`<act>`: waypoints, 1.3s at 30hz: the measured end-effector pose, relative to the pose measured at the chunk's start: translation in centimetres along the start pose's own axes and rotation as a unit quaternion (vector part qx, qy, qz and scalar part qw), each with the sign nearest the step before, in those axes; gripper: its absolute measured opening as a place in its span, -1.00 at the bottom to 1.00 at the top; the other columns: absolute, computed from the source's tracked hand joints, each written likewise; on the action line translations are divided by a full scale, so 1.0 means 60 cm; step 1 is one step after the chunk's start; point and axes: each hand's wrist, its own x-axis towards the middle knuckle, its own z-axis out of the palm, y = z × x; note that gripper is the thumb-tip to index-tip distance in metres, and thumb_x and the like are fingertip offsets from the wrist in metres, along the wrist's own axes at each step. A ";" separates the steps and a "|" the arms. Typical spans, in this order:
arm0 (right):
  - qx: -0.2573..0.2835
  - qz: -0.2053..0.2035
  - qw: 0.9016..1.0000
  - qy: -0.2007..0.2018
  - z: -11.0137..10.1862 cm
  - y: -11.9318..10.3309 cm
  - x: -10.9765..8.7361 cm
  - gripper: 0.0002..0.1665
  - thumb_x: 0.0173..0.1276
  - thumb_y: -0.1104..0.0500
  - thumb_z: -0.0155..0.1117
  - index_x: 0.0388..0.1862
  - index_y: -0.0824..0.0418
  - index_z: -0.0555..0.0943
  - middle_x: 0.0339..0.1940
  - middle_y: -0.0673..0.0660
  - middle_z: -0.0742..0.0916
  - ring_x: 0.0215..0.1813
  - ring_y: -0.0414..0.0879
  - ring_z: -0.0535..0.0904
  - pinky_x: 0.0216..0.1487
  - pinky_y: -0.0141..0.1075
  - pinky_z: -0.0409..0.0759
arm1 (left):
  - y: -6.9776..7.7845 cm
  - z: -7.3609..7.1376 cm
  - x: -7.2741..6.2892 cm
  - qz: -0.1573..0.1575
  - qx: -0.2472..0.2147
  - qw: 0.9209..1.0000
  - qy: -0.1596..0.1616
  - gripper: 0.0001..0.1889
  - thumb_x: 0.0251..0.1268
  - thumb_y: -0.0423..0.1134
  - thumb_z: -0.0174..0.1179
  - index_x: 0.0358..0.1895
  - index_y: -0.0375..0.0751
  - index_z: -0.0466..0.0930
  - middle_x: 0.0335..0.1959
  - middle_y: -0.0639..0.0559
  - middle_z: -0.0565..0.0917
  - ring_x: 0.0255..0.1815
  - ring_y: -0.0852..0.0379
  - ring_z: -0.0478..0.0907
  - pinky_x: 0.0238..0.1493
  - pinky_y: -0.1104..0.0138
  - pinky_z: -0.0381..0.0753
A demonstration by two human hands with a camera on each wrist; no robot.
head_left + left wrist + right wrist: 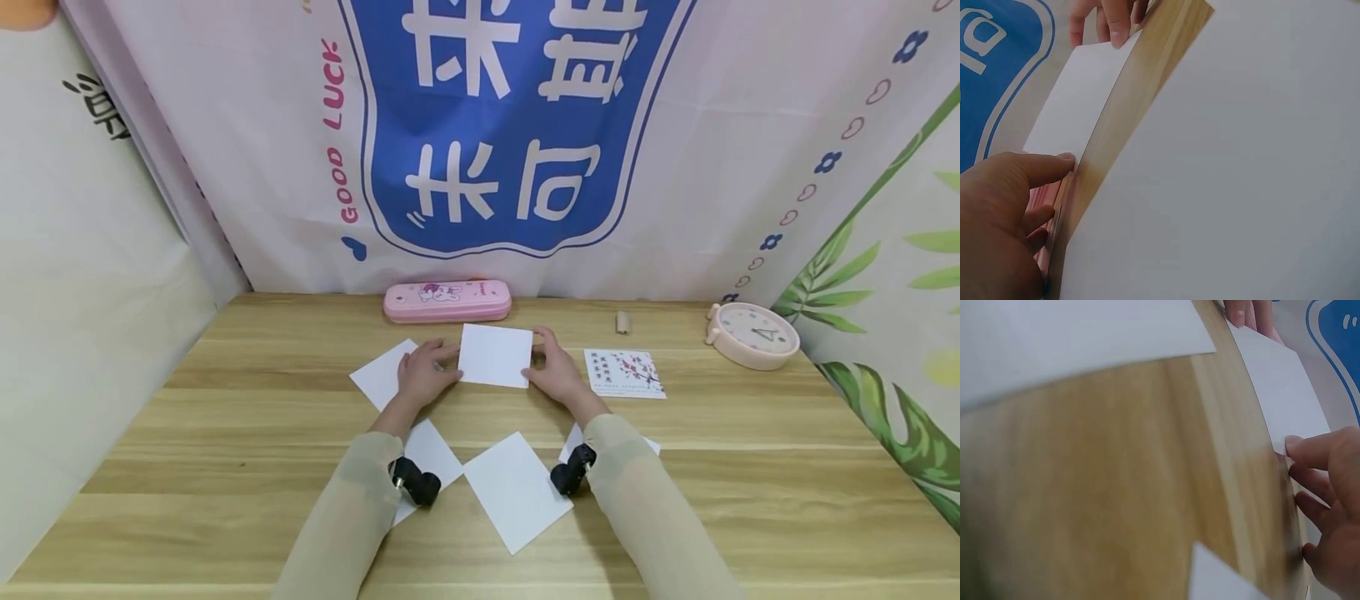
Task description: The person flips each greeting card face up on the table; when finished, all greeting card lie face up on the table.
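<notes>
Between both hands a white square of paper (495,357) stands tilted up, near the back of the wooden table. My left hand (429,373) pinches its lower left corner, with the thumb (1054,165) on the face toward me. At the opposite side my right hand (557,367) grips the right edge, thumb (1300,449) near the lower corner. More white squares lie flat around: one beside the left hand (377,375), one under the left forearm (433,454), one in front (517,492). Another square (572,442) is mostly hidden by the right sleeve.
A pink pencil case (447,302) lies along the back, just behind the held paper. To the right are a printed card with blossoms (624,372), a small beige block (622,322) and a pink round clock (752,335). A printed cloth (285,167) hangs behind the table.
</notes>
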 end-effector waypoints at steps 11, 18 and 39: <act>0.055 0.017 0.998 0.032 0.002 -0.008 0.003 -0.36 0.14 0.29 0.17 0.19 0.27 0.17 -0.56 0.06 0.55 -0.46 -0.09 0.39 -0.22 -0.25 0.36 | -0.025 0.019 0.017 0.035 -0.069 0.995 0.064 -0.73 0.01 -0.03 0.20 -0.20 0.02 0.63 -0.05 -0.01 0.53 0.16 -0.01 0.23 0.19 -0.02 -0.25; 0.085 0.035 0.994 0.054 0.004 -0.009 0.002 -0.81 0.14 0.29 0.17 -0.26 0.36 0.48 -0.44 0.16 0.65 -0.37 -0.11 0.50 -0.23 -0.27 0.45 | -0.002 0.005 0.001 0.024 -0.145 0.985 0.087 -0.80 -0.01 -0.24 0.23 -0.29 -0.23 0.65 -0.23 -0.05 0.61 -0.07 0.01 0.46 0.05 0.21 0.27; 0.323 0.041 0.944 0.052 -0.002 0.017 0.001 -0.68 0.22 0.17 0.11 -0.25 0.45 0.54 -0.57 0.08 0.65 -0.49 -0.17 0.55 -0.31 -0.32 0.53 | 0.010 -0.016 -0.005 -0.001 -0.424 0.905 0.028 -0.77 0.12 -0.38 0.10 -0.22 -0.52 0.52 -0.49 -0.24 0.61 -0.50 0.09 0.59 -0.38 0.30 0.55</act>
